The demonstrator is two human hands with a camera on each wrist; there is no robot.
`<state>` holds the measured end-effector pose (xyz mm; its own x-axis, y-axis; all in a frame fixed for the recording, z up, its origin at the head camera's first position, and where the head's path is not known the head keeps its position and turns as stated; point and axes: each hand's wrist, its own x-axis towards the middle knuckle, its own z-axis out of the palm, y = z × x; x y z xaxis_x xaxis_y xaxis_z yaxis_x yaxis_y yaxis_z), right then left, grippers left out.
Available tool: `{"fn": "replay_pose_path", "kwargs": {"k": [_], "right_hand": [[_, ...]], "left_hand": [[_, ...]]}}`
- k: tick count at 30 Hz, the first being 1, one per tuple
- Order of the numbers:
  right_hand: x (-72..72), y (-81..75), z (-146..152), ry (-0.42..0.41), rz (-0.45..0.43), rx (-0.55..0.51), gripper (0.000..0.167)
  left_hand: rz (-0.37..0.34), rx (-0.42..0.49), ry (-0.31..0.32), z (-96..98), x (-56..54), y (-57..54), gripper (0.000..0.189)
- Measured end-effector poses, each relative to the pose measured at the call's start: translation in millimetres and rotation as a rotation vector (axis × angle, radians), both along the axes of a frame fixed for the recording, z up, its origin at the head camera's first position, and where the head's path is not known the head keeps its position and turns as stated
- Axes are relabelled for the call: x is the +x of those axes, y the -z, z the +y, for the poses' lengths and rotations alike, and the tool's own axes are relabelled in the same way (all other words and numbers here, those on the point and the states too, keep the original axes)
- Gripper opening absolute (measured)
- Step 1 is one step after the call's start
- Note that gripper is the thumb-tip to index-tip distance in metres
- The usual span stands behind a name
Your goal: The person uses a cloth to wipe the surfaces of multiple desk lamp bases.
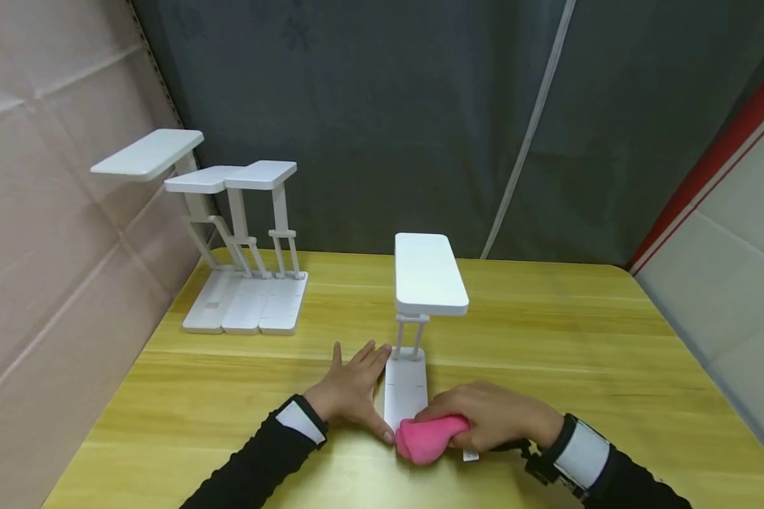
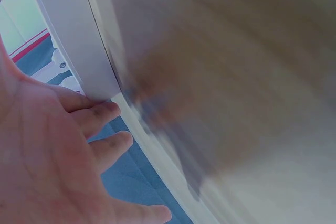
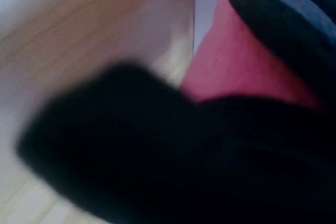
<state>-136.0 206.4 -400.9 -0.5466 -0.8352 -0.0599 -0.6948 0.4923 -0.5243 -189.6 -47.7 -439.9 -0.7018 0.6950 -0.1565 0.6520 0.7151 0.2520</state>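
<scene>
A white stand (image 1: 430, 274) with a flat top plate, thin legs and a flat base (image 1: 405, 387) stands upright on the table. My left hand (image 1: 355, 393) lies along the left side of that base, fingers spread, with fingertips and thumb at its edge. In the left wrist view, the fingers of the left hand (image 2: 58, 145) touch the base's edge (image 2: 79, 35). A pink cloth (image 1: 428, 440) is bunched in my right hand (image 1: 493, 416), which holds it against the near end of the base. The right wrist view shows the pink cloth (image 3: 236, 61) behind blurred dark shapes.
Three similar white stands (image 1: 238, 300) are grouped at the back left of the wooden table (image 1: 547, 339), one taller than the others. A dark curtain (image 1: 356, 127) hangs behind the table. Pale walls flank both sides. A white tag (image 1: 470, 456) hangs below the right hand.
</scene>
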Motion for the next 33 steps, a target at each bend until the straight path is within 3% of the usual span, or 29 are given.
{"fn": "replay_pose_path", "kwargs": {"k": [2, 5, 10, 14, 19, 26, 33], "right_hand": [[-1.9, -1.6, 6.4, 0.048, 0.004, -0.015, 0.046], [-7.6, -3.1, 15.8, 0.188, 0.055, -0.005, 0.047], [-21.1, 4.0, 26.2, 0.47, 0.297, 0.144, 0.052], [-29.0, 16.9, 26.6, 0.584, 0.452, 0.277, 0.055], [-31.4, 31.2, 19.0, 0.588, 0.48, 0.308, 0.057], [-32.7, 35.5, 12.7, 0.51, 0.52, 0.256, 0.052], [-24.6, 31.7, 18.2, 0.44, 0.398, 0.274, 0.057]], "left_hand": [[-0.008, 0.005, 0.001, 0.0, 0.1, -0.1, 0.136], [-0.015, 0.018, 0.0, 0.2, 0.2, -1.5, 0.136], [-0.014, 0.022, 0.001, 0.8, -0.1, -2.6, 0.136], [-0.019, 0.018, 0.003, 1.8, 0.2, -2.2, 0.136], [-0.024, 0.017, 0.005, 3.3, 0.8, -2.0, 0.136], [-0.022, 0.009, -0.008, 2.4, -0.6, -4.3, 0.137], [-0.033, 0.016, -0.013, 1.6, -1.2, -3.2, 0.138]]}}
